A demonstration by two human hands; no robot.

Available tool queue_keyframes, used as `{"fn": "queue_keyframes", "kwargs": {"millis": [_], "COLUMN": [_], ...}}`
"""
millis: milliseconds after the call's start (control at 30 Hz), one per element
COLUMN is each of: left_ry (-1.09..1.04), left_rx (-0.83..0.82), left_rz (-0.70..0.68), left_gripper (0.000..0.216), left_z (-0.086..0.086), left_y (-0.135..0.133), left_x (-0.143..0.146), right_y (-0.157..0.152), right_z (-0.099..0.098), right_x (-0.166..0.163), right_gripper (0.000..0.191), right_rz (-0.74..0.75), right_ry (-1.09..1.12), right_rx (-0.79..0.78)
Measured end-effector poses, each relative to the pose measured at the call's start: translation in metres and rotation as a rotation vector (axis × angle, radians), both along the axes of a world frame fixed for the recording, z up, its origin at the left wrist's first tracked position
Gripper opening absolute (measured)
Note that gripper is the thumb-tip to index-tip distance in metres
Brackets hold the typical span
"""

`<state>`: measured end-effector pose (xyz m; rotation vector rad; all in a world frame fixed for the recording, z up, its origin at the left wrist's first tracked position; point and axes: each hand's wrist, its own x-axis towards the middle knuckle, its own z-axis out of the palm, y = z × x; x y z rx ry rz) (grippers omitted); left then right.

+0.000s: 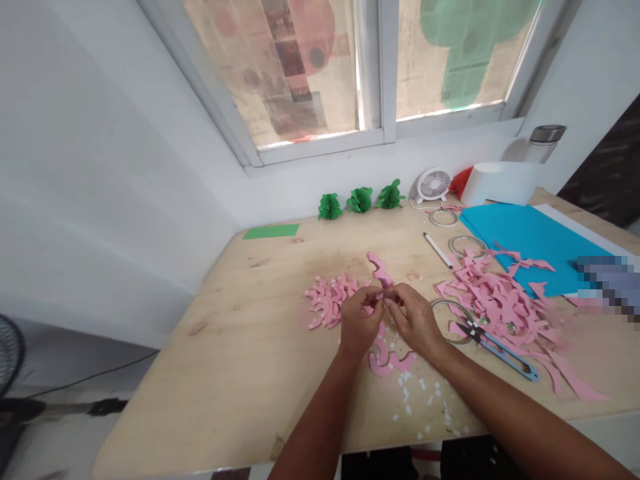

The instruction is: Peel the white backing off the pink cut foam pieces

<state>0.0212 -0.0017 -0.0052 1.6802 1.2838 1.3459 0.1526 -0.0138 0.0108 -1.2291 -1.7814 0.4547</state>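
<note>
My left hand (359, 319) and my right hand (414, 317) meet over the middle of the wooden table (240, 347), fingers pinched together on a curved pink foam strip (380, 270) that rises above them. More of the pink strip (387, 362) lies on the table under my wrists. A pile of small pink cut petals (327, 301) sits just left of my left hand. White paper bits (415, 393) are scattered in front of me.
Pink offcuts (505, 307) and blue-handled scissors (505, 350) lie to the right. Behind them are blue sheets (525, 233), tape rings (463, 245), a pen (438, 251), a small white fan (433, 185), a white roll (497, 183). Three green paper flowers (359, 200) and a green sheet (271, 231) sit by the wall.
</note>
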Motion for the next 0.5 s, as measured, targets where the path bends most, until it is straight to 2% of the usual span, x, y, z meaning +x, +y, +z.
{"fn": "queue_keyframes", "kwargs": {"millis": [167, 333, 500], "left_ry": [-0.001, -0.052, -0.12], "left_rx": [0.016, 0.016, -0.003], "left_rz": [0.02, -0.006, -0.019], "left_gripper": [0.02, 0.02, 0.019], "left_z": [0.003, 0.005, 0.006], "left_y": [0.0, -0.002, -0.002], "left_x": [0.001, 0.003, 0.003], "right_y": [0.008, 0.022, 0.025], "right_z": [0.0, -0.007, -0.013], "right_x": [0.005, 0.015, 0.018], "right_gripper": [0.013, 0.021, 0.022], "right_rz": [-0.172, -0.305, -0.284], "right_ry": [0.372, 0.704, 0.773], "right_rx": [-0.11, -0.308, -0.336]}}
